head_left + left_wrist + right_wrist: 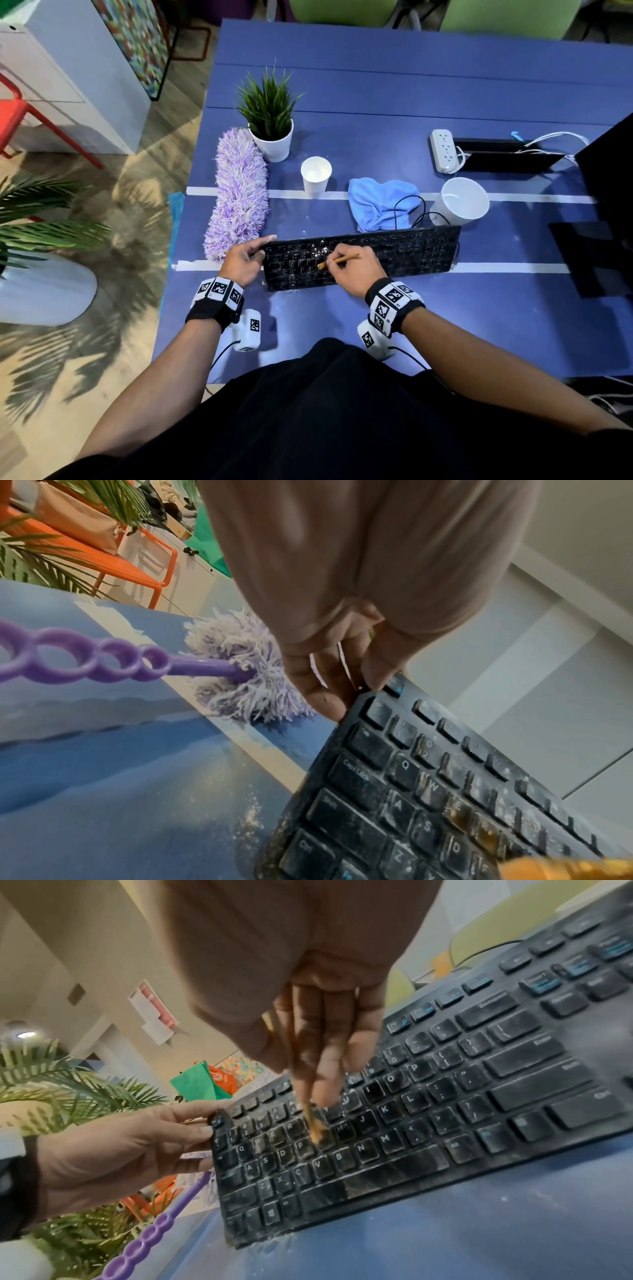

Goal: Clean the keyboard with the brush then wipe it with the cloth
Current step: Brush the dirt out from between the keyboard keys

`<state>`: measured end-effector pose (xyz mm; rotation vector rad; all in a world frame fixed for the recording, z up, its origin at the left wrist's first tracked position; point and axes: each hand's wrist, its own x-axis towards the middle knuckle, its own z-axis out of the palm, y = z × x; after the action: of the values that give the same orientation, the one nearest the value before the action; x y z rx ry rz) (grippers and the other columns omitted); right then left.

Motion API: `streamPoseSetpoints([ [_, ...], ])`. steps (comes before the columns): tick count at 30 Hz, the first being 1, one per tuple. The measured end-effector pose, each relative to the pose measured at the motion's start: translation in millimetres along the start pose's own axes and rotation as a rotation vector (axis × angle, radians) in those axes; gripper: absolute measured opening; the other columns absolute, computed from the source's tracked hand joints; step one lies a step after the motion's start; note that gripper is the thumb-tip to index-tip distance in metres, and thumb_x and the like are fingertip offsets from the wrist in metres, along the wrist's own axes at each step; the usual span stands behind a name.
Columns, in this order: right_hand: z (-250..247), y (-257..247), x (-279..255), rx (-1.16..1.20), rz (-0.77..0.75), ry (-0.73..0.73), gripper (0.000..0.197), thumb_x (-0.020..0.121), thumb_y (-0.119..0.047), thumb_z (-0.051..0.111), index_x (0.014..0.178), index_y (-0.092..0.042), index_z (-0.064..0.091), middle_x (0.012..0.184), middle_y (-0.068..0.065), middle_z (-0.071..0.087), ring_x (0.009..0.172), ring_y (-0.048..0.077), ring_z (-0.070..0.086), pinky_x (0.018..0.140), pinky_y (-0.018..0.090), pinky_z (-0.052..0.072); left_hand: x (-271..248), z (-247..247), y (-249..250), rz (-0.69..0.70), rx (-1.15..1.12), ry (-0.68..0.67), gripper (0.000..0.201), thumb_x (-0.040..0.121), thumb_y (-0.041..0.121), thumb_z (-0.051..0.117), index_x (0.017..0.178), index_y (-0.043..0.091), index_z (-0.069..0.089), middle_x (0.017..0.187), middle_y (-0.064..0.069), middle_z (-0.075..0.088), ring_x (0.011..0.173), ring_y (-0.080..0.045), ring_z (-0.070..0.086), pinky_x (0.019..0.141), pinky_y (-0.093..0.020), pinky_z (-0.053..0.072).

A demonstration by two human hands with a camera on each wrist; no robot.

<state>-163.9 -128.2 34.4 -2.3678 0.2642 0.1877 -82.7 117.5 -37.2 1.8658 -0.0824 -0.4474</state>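
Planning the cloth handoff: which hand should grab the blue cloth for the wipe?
Left, probably. The right hand grips the brush on the keys; the left hand only steadies the keyboard by its end. The cloth, though, lies nearer the right.

Both forearms reach forward, each wrist wrapped in a marker-covered band. The left hand [244, 257] pinches the keyboard's [394, 255] left end, thumb on top. The right hand [356, 270] curls its fingers [329, 1053] round a thin brush [337, 261], palm down.
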Motion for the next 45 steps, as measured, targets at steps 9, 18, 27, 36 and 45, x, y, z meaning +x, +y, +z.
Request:
streamPoseSetpoints([
  [9,3.9,12.0,-3.8,-0.082,-0.051,-0.079,0.008,0.082,-0.030,0.060,0.075,-0.026,0.061,0.074,-0.003,0.070,0.067,0.021,0.063,0.065,0.031,0.054,-2.8,-1.8,1.1,0.021,0.007,-0.019,0.047,0.095,-0.012,0.046,0.120,0.022,0.065,0.110,0.011,0.070,0.106,0.000,0.062,0.104,-0.018,0.042],
  [18,7.7,23.6,-11.3,-0.002,-0.060,0.018,0.008,0.085,-0.029,0.062,0.077,-0.026,0.061,0.071,-0.008,0.068,0.065,0.016,0.062,0.063,0.028,0.053,-1.8,-0.2,1.7,0.016,-0.015,-0.009,0.045,0.095,-0.011,0.046,0.124,0.017,0.064,0.108,0.015,0.070,0.109,-0.004,0.063,0.110,-0.033,0.041],
  [27,16.3,20.4,-6.1,0.068,-0.065,-0.030,0.008,0.083,-0.025,0.063,0.076,-0.026,0.061,0.074,-0.009,0.069,0.057,0.006,0.056,0.062,0.023,0.048,-1.3,-0.6,1.5,0.005,-0.012,-0.020,0.043,0.095,-0.011,0.045,0.125,0.013,0.064,0.105,0.024,0.070,0.115,-0.013,0.060,0.110,-0.032,0.041],
  [36,20.0,12.1,-4.9,0.019,-0.034,0.038,0.009,0.082,-0.022,0.061,0.073,-0.021,0.058,0.065,-0.019,0.061,0.059,0.000,0.056,0.061,0.017,0.044,-4.4,0.4,6.3,0.034,-0.002,-0.019,0.043,0.095,-0.015,0.043,0.129,0.006,0.060,0.119,-0.005,0.064,0.106,-0.003,0.059,0.097,-0.009,0.043],
  [45,36.2,-2.4,-1.0,0.047,-0.116,-0.103,0.005,0.083,-0.023,0.062,0.078,-0.022,0.061,0.069,-0.010,0.065,0.060,0.016,0.059,0.063,0.028,0.054,-3.5,2.0,4.1,0.017,-0.007,-0.013,0.042,0.094,-0.014,0.044,0.128,0.005,0.061,0.120,-0.006,0.065,0.095,0.015,0.062,0.097,-0.011,0.044],
])
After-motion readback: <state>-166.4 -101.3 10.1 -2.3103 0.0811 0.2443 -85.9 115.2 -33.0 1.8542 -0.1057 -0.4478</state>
